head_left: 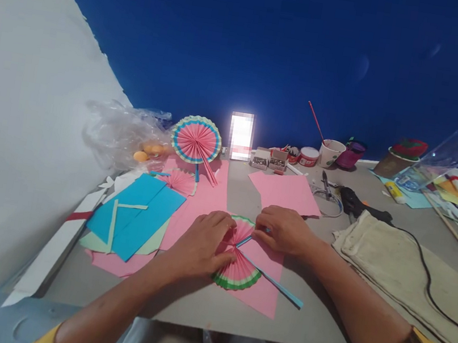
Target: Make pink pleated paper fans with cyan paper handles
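Nearest, pink sheet [265,303] on grey tabletop [191,306], green-rimmed fan [237,276] lying on it, lt-blue stick [276,283] angling out. I've got L hand [210,243] on its left side, thumb + fingers parted; R hand [284,229] bent at its far-right rim, pinching or not, can't tell. Beyond: 2nd sheet [288,192], round fan [196,141], blue wall [189,34].

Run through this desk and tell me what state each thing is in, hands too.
Pink-and-green fan, pleats spread, partly covered
Left hand, fingers bent, on the fan
Right hand, fingers curled at the fan's edge
Round fan, fully open
Two small boxes, open
White cup, upright, holding a red stick
Clear bottle, tilted
Cloth, folded
Plastic bag, crumpled
Blue paper, lying flat
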A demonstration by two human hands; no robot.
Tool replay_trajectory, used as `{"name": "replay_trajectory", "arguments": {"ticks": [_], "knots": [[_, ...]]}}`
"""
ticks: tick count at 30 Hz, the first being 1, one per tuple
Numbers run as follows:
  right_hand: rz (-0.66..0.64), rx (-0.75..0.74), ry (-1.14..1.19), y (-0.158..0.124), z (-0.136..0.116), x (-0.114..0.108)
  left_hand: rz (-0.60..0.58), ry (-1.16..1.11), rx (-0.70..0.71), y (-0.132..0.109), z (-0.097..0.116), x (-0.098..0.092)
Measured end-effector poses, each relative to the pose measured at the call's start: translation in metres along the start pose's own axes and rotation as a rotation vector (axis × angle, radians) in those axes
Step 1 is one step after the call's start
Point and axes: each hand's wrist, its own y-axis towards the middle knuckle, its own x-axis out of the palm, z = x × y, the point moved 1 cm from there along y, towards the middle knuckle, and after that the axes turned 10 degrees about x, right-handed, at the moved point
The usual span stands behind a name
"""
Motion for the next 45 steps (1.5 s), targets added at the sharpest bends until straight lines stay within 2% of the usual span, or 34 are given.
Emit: {"name": "replay_trajectory", "arguments": {"ticks": [8,16,26,32,37,42,45], "knots": [[-0.02,-0.013,0.075,-0.003,0.0,-0.003,0.019,-0.011,-0.008,-0.003,-0.001,0.001],[-0.052,0.055,0.055,-0.003,-0.002,-0.005,-0.041,0.036,-0.026,0.0,-0.001,-0.003],[-0.065,0.106,0.078,-0.004,-0.002,-0.008,-0.053,0.101,-0.035,0.001,-0.006,-0.003],[-0.065,0.092,0.029,-0.004,-0.003,-0.008,-0.104,0.075,0.018,0.001,-0.012,-0.013],[-0.07,0.068,0.036,-0.004,-0.004,-0.007,-0.139,0.087,0.072,0.014,-0.017,-0.021],[-0.064,0.08,0.06,-0.004,-0.003,-0.007,-0.153,0.02,0.153,0.023,-0.028,-0.016],[-0.07,0.092,0.076,-0.004,-0.001,-0.008,-0.113,-0.034,0.158,0.021,-0.032,-0.012]]}}
